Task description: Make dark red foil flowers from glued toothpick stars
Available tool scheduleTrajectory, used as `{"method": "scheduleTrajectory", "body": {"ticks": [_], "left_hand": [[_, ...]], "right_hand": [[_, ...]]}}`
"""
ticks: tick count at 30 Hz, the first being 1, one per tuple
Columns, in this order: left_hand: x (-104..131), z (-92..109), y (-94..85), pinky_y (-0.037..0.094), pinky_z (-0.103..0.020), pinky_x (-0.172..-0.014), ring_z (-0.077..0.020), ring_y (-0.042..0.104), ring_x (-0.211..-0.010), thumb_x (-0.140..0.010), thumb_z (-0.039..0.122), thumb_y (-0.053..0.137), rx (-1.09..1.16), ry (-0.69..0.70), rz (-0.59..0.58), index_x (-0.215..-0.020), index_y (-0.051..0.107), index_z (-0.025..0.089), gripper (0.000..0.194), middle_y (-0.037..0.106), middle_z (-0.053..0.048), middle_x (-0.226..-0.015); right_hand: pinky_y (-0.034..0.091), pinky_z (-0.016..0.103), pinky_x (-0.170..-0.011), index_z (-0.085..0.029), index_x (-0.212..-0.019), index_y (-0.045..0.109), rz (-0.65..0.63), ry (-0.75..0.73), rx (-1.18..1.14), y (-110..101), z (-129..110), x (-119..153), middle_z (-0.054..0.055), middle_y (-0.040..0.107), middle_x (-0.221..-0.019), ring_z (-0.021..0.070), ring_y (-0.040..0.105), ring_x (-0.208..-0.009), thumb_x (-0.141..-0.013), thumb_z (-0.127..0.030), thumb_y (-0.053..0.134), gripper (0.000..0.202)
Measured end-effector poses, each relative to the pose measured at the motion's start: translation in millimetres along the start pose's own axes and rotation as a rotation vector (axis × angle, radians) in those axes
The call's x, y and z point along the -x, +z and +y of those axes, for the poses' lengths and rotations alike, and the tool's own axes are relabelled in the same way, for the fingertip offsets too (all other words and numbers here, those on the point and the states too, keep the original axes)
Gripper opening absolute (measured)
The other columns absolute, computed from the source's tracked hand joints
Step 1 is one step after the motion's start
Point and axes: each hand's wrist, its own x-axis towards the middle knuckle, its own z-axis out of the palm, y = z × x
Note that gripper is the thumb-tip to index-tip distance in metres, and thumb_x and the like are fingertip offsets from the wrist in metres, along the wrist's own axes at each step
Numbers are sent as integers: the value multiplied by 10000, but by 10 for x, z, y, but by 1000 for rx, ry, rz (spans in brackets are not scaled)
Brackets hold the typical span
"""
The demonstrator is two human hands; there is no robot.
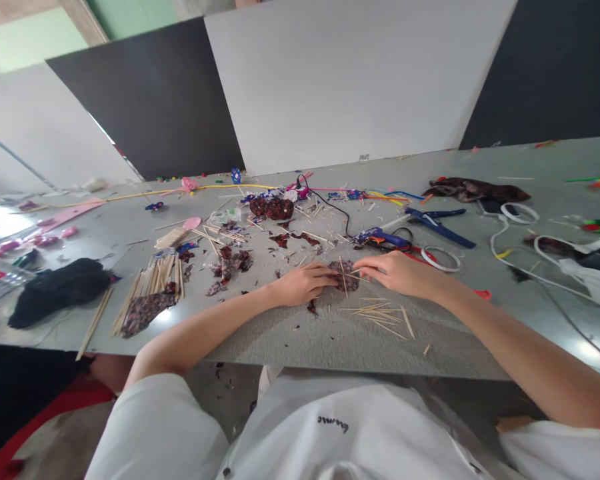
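Observation:
A small piece of dark patterned fabric lies on the grey table with thin wooden sticks crossing over it. My left hand rests at its left edge, fingers together and touching the fabric. From the right, my right hand pinches a thin stick between thumb and fingertips, over the fabric. Several loose short sticks are spread on the table just below my right hand. Dark fabric scraps lie to the left of my left hand.
A bundle of sticks and dark patterned cloth lie left. Blue pliers, a glue gun with its black cable, and a white ring are at the right. Behind is a dark red bundle. The table's front edge is near my body.

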Motion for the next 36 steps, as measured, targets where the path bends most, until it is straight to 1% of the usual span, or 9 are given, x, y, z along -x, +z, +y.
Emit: {"method": "scheduleTrajectory", "body": {"ticks": [2,5,9,11,14,19,24,29,36], "left_hand": [[4,-8,8,459,-478,-1225,-250,534,-1410,-1022,127,477,-2,-7,-2,-1399,673,233,437,633,-101,-1500],[3,-11,13,465,-483,-1218,-252,538,-1406,-1022,128,476,-3,-9,-1,-1399,674,235,439,635,-100,-1499],[5,-15,15,451,-475,-1232,-248,536,-1403,-1029,133,464,-6,-2,-1,-1410,666,242,445,625,-82,-1514],[8,-17,16,442,-461,-1241,-249,531,-1407,-1039,149,461,-6,0,2,-1409,664,234,430,623,-73,-1515],[10,-19,17,440,-451,-1242,-249,526,-1415,-1039,147,458,-3,-1,2,-1401,667,233,427,626,-67,-1511],[4,-19,20,447,-468,-1235,-246,532,-1413,-1016,120,471,2,-8,-4,-1400,670,247,451,627,-77,-1508],[2,-22,28,449,-455,-1232,-246,535,-1412,-1015,121,476,-8,-9,4,-1390,678,239,442,635,-81,-1498],[5,-21,24,437,-456,-1243,-237,529,-1422,-1007,111,487,6,-8,5,-1403,670,256,459,634,-79,-1501],[6,-17,20,428,-442,-1252,-232,529,-1426,-1028,130,468,4,-5,4,-1393,674,234,432,627,-86,-1507]], "right_hand": [[494,294,-705,-296,-1198,746,17,27,30,29,7,6,21,821,-882,211,740,-749,-1036,-417,538,290],[476,295,-692,-294,-1122,735,24,26,80,83,42,9,7,807,-867,198,716,-708,-1059,-447,526,267],[503,335,-796,-249,-987,760,98,-105,109,163,56,-7,58,810,-976,230,737,-859,-1069,-421,527,302],[512,350,-831,-230,-951,773,119,-168,124,189,22,-20,80,804,-957,242,737,-884,-1072,-405,528,324],[517,351,-808,-224,-935,784,145,-218,130,201,-47,-29,85,785,-874,237,723,-834,-1074,-390,530,334],[500,350,-767,-220,-901,773,159,-221,157,178,-85,-13,77,759,-815,229,701,-782,-1068,-356,541,316],[492,345,-776,-220,-897,764,165,-189,166,184,-58,-6,68,764,-823,221,698,-782,-1063,-354,559,296],[487,325,-761,-204,-901,764,182,-237,150,233,-46,-22,62,770,-823,208,704,-773,-1064,-335,574,283],[488,314,-758,-199,-906,768,209,-261,164,259,-15,-24,57,769,-823,201,705,-768,-1064,-316,583,271]]}}
